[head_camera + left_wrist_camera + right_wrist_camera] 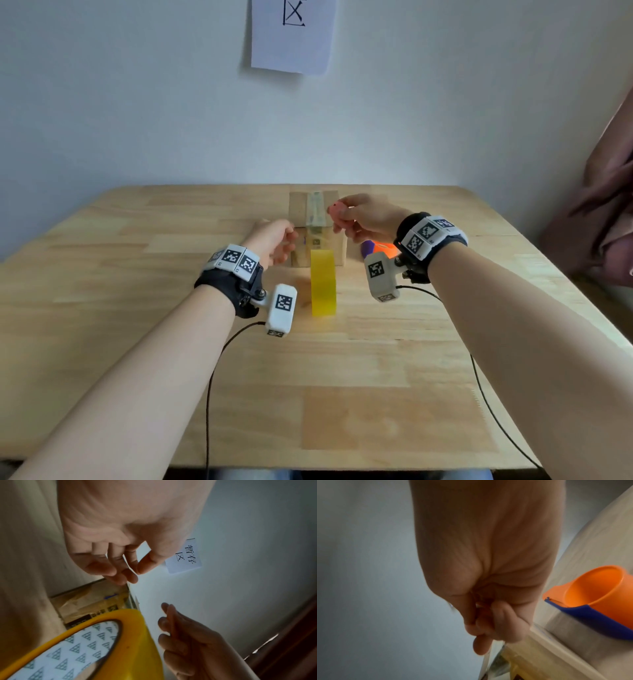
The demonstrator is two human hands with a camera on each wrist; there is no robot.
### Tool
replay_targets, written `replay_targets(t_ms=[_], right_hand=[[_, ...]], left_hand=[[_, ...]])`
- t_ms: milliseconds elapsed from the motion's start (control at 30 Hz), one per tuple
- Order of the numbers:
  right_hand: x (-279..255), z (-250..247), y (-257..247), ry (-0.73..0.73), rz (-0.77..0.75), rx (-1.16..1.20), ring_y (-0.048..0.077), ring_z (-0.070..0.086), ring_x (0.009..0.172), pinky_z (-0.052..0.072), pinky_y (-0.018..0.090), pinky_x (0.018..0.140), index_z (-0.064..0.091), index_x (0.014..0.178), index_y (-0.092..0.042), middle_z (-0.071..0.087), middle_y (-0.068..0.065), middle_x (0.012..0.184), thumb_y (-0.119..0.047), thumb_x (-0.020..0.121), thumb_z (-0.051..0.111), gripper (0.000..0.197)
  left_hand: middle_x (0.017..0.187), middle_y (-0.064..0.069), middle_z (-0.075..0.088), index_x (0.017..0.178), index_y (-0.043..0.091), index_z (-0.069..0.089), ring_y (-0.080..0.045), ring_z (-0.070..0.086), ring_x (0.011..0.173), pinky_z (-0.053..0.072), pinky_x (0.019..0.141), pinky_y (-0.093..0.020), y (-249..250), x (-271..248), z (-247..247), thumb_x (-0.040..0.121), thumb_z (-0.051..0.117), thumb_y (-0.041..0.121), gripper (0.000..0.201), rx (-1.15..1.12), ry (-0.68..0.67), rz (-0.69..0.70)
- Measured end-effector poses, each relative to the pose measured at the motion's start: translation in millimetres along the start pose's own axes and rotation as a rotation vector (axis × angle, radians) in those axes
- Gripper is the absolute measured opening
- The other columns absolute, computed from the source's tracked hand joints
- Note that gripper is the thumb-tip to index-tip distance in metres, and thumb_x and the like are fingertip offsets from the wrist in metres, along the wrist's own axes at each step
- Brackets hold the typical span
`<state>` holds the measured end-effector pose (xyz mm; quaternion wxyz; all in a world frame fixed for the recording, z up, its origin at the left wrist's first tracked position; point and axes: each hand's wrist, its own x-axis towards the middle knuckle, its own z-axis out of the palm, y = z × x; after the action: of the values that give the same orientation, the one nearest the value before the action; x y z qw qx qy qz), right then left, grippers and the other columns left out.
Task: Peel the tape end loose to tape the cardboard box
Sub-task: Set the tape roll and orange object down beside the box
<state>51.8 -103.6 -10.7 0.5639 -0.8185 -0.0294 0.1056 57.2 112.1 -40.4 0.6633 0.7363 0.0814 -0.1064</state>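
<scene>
A: Tape roll (pixel 323 283)?
B: Yellow, upright on edge on the table (pixel 137 342), just in front of the cardboard box (pixel 301 209).
A: Hands?
B: Left hand (pixel 274 242) hovers at the box's left, fingers loosely curled, holding nothing. Right hand (pixel 359 216) is above the box's right edge, fingers pinched around something small and pink (pixel 337 209); what it is, unclear.

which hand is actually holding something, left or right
The right hand: its fingers are curled round a small pink thing above the cardboard box. The left hand hangs loosely curled beside the box, holding nothing.
</scene>
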Motion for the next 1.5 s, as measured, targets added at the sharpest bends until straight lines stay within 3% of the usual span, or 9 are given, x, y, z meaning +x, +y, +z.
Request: replay_targets(t_ms=[133, 267, 400, 600, 733, 867, 1067, 1233, 1500], right_hand=[[8, 9, 0, -0.019, -0.054, -0.115, 0.01, 0.039, 0.049, 0.036, 0.024, 0.046, 0.061, 0.096, -0.012, 0.058, 0.006, 0.077, -0.021, 0.108, 0.052, 0.018], [10, 12, -1, 0.028, -0.088, -0.129, 0.01, 0.042, 0.051, 0.037, 0.022, 0.045, 0.062, 0.107, -0.012, 0.063, 0.003, 0.073, -0.024, 0.102, 0.065, 0.014], [15, 10, -7, 0.135, -0.124, -0.129, 0.009, 0.041, 0.049, 0.039, 0.021, 0.048, 0.072, 0.104, 0.002, 0.049, -0.005, 0.06, -0.023, 0.089, 0.081, 0.031], [13, 10, -13, 0.055, -0.181, 0.185, 0.022, 0.068, 0.062, 0.055, 0.028, 0.052, 0.056, 0.107, -0.001, 0.076, 0.025, 0.107, -0.007, 0.098, 0.068, 0.016], [15, 8, -11, 0.039, -0.191, 0.067, 0.013, 0.051, 0.055, 0.045, 0.026, 0.05, 0.065, 0.121, -0.006, 0.07, 0.014, 0.093, -0.014, 0.105, 0.059, 0.019], [15, 7, -8, 0.102, -0.198, -0.059, 0.009, 0.043, 0.049, 0.036, 0.023, 0.043, 0.068, 0.115, -0.009, 0.061, 0.002, 0.077, -0.027, 0.103, 0.061, 0.022], [5, 4, -11, 0.177, -0.275, -0.6, 0.001, 0.051, 0.061, 0.035, 0.006, 0.048, 0.061, 0.085, -0.019, 0.058, -0.01, 0.07, -0.034, 0.098, 0.068, 0.021], [7, 8, -5, 0.029, -0.243, -0.72, 0.01, 0.053, 0.071, 0.041, 0.025, 0.063, 0.061, 0.084, -0.016, 0.061, -0.006, 0.077, -0.03, 0.096, 0.071, 0.02], [2, 15, -5, -0.052, -0.235, -0.819, 0.007, 0.052, 0.069, 0.038, 0.023, 0.061, 0.061, 0.08, -0.02, 0.06, -0.009, 0.078, -0.028, 0.095, 0.07, 0.02]], left_hand=[[0.078, 0.003, 0.062, 0.099, 0.014, 0.068, -0.013, 0.056, 0.063, 0.036, 0.052, -0.026, -5, 7, 1, 0.099, 0.06, 0.015, 0.008, -0.002, -0.007, 0.026], [0.083, 0.003, 0.064, 0.109, 0.01, 0.072, -0.011, 0.056, 0.059, 0.034, 0.042, -0.021, 4, 10, 5, 0.099, 0.067, 0.028, 0.021, -0.004, -0.047, 0.13], [0.085, 0.004, 0.063, 0.113, 0.017, 0.072, -0.009, 0.052, 0.057, 0.03, 0.039, -0.018, 11, 10, 12, 0.1, 0.067, 0.031, 0.02, -0.004, -0.084, 0.171], [0.083, 0.003, 0.062, 0.103, 0.015, 0.073, -0.007, 0.051, 0.055, 0.029, 0.041, -0.02, 8, 18, 15, 0.095, 0.073, 0.03, 0.017, 0.073, -0.137, 0.142], [0.081, 0.003, 0.063, 0.109, 0.009, 0.072, -0.007, 0.053, 0.053, 0.03, 0.041, -0.02, 7, 20, 15, 0.097, 0.07, 0.025, 0.02, 0.07, -0.11, 0.12], [0.079, 0.002, 0.064, 0.103, 0.01, 0.071, -0.01, 0.051, 0.05, 0.027, 0.039, -0.019, 6, 23, 11, 0.1, 0.062, 0.022, 0.015, 0.027, -0.069, 0.087], [0.085, 0.001, 0.067, 0.103, 0.015, 0.068, -0.016, 0.06, 0.066, 0.042, 0.054, -0.025, -17, 27, 3, 0.096, 0.068, 0.036, 0.022, 0.16, -0.131, -0.081], [0.117, -0.009, 0.067, 0.123, 0.017, 0.068, -0.028, 0.064, 0.103, 0.053, 0.066, -0.033, -31, 21, 11, 0.071, 0.086, 0.053, 0.066, 0.13, -0.321, -0.157], [0.124, -0.005, 0.07, 0.134, 0.017, 0.064, -0.023, 0.063, 0.11, 0.054, 0.08, -0.039, -46, 15, 10, 0.084, 0.083, 0.039, 0.057, 0.101, -0.439, -0.038]])
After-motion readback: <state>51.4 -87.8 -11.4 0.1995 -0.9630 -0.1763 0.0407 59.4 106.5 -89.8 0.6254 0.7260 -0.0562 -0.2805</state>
